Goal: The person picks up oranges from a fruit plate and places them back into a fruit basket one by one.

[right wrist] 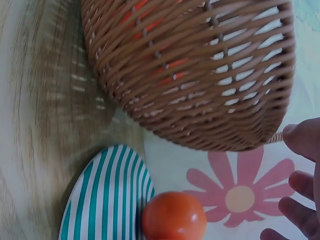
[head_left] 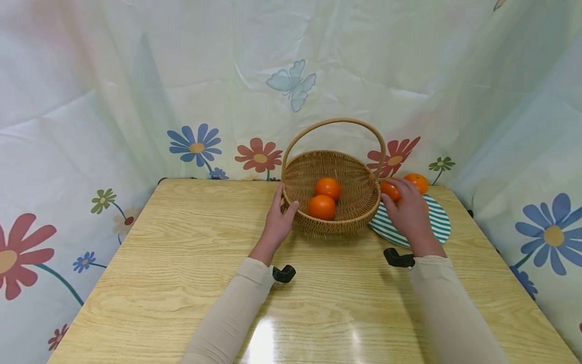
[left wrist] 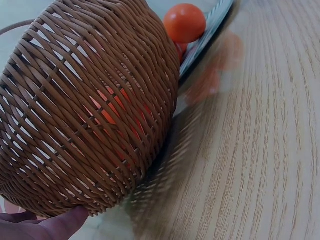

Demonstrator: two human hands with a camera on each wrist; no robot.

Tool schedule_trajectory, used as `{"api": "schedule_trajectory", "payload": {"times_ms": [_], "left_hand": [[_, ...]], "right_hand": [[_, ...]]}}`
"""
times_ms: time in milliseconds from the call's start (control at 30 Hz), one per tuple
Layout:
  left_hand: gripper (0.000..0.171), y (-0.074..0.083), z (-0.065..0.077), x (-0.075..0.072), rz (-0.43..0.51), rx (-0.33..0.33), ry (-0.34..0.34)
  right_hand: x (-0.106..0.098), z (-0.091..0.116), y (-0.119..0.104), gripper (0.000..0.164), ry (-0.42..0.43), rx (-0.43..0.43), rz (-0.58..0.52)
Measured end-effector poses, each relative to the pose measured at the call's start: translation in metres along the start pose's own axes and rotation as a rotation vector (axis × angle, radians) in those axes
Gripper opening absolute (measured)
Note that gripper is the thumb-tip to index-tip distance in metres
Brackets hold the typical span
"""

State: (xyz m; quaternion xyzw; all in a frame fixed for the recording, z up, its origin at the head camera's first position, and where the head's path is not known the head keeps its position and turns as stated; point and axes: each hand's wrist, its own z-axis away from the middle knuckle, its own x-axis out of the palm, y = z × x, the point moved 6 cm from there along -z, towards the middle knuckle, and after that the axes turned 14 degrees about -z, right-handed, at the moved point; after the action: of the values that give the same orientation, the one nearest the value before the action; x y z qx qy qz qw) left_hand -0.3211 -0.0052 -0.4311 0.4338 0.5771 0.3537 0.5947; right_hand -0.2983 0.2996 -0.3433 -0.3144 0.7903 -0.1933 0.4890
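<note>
A brown wicker basket (head_left: pixel 313 167) with a tall arched handle stands at the back of the table. Two smooth, round orange fruits (head_left: pixel 322 207) lie inside it. My left hand (head_left: pixel 278 220) holds the basket's left side, thumb at the front rim; its fingers (left wrist: pixel 65 223) touch the weave in the left wrist view. Beside the basket's right rim is my right hand (head_left: pixel 411 212), fingers spread and holding nothing; its thumb (right wrist: pixel 302 140) is close to the handle's base. A green-and-white striped plate (head_left: pixel 438 222), partly hidden by that hand, bears more orange fruits (head_left: pixel 417 183).
The light wooden table (head_left: pixel 182 283) stretches in front of the basket and to its left. A pale curtain (head_left: pixel 204 65) printed with flowers and a butterfly hangs right behind the table's back edge and along both sides.
</note>
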Motion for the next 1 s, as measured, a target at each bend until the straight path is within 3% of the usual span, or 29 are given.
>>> {"api": "schedule_trajectory", "payload": {"times_ms": [1000], "left_hand": [[0.07,0.001,0.001,-0.002,-0.001,-0.002,0.004]], "right_hand": [[-0.003,-0.002,0.054,0.054,-0.072,0.217,0.042]]}}
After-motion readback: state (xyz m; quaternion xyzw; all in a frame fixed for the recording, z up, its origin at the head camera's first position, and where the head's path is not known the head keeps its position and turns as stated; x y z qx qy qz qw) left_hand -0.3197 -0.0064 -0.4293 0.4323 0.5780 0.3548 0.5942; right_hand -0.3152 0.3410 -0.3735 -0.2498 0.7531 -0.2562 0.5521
